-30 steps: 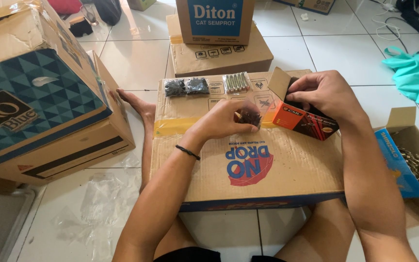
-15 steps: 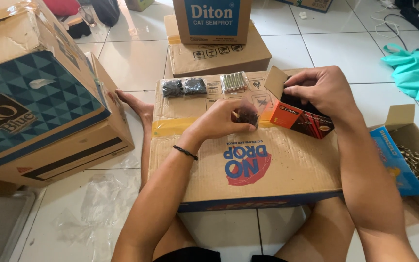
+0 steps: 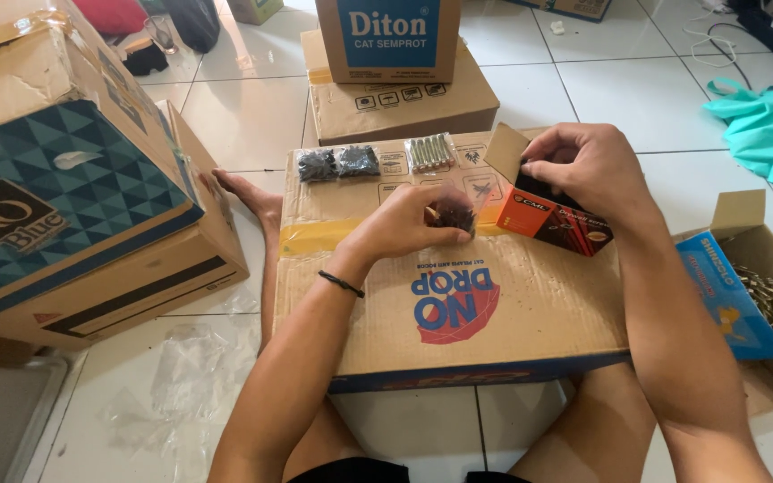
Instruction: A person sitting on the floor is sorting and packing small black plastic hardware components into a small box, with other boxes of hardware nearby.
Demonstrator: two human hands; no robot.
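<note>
Left of centre, the left hand (image 3: 404, 228) pinches shut a small clear plastic bag of dark screws (image 3: 452, 213) over the flat brown cardboard box (image 3: 458, 304); a slack pinch could spill them. Right of centre, the right hand (image 3: 588, 165) clasps an open orange-and-black carton (image 3: 555, 222) near the box's right edge, with free room below.

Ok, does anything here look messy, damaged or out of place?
Mostly tidy. Crumpled clear plastic lies loose on the floor tiles at lower left, and a teal cloth sits bunched at upper right. The packets on the cardboard box lie in a neat row.
</note>
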